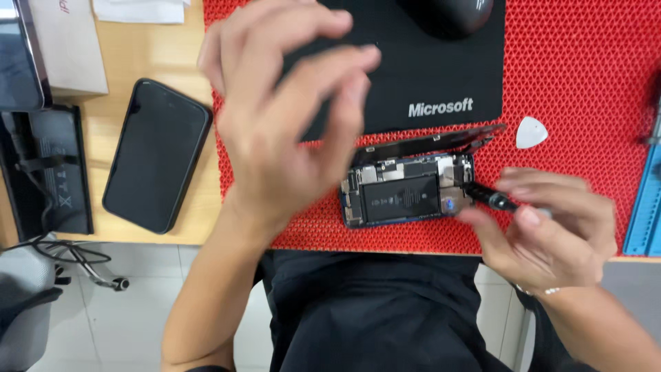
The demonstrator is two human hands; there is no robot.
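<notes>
An opened phone (406, 196) lies on a red mat (578, 76) at the near edge of the wooden worktop (162, 48), its battery and inner parts bare and its screen (430, 143) hinged up along the far side. The right hand (551, 231) pinches a dark screwdriver (490, 198) between its fingertips, the tip resting at the phone's right end. The left hand (286, 114) hovers above the phone, fingers spread and loosely curled, holding nothing. A white pick (531, 132) lies on the mat just right of the screen. A black mousepad (427, 69) with a mouse (447, 15) sits beyond. Another dark phone (157, 155) lies face up on the worktop, left of the mat.
</notes>
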